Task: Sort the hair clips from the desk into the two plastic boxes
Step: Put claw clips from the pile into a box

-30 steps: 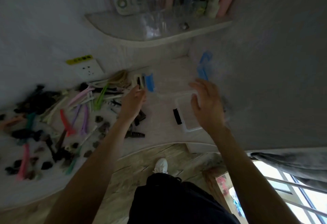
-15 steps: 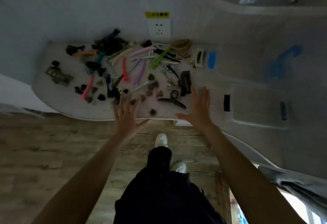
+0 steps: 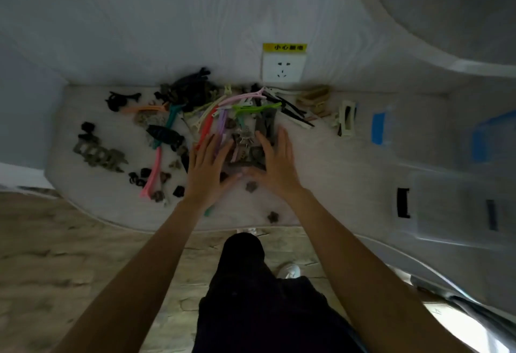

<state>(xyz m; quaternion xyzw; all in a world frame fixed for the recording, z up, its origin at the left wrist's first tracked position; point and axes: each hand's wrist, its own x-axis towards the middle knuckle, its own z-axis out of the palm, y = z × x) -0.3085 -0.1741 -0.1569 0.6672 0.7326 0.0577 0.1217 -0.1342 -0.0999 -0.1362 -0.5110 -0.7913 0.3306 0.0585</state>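
Several hair clips lie scattered on the white desk: long pink, green, orange-red and purple ones, dark claw clips and small brown clips. My left hand and my right hand are spread flat, fingers apart, on either side of a small heap of clips in the middle of the desk. Neither hand holds anything. Two clear plastic boxes stand at the right, one with blue latches and one with black latches.
A wall socket with a yellow label sits behind the clips. A brown claw clip lies at the desk's left. A rounded shelf juts out at the upper right. Below are the wooden floor and my dark trouser leg.
The view swung left from the boxes to the clip pile. Both hands moved forward from the desk's front edge onto the desk and now flank a heap of clips.
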